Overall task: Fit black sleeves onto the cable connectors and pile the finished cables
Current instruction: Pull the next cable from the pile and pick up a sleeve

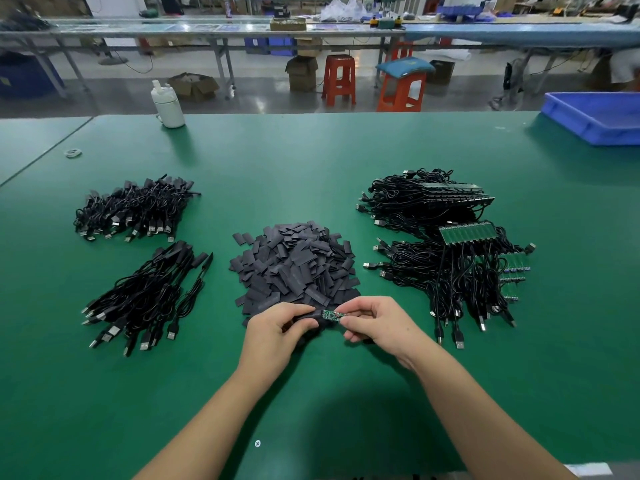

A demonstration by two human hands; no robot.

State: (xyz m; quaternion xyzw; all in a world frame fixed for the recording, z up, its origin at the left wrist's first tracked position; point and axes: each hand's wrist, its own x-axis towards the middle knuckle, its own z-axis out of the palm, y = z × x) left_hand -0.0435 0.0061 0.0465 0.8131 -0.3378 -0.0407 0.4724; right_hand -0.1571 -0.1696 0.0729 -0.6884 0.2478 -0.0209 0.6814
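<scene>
I see bare mat behind all piles | sleeve heap dead ahead of my hands | cable piles left | unsleeved cables right | open lanes between heap and piles | bottle, bin at far edge

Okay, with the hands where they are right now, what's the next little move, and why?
Probably slide the black sleeve in the left hand further right along the green circuit board pinched by the right hand. Much of the board is bare between the two hands, so the sleeve looks only partly on.
</scene>
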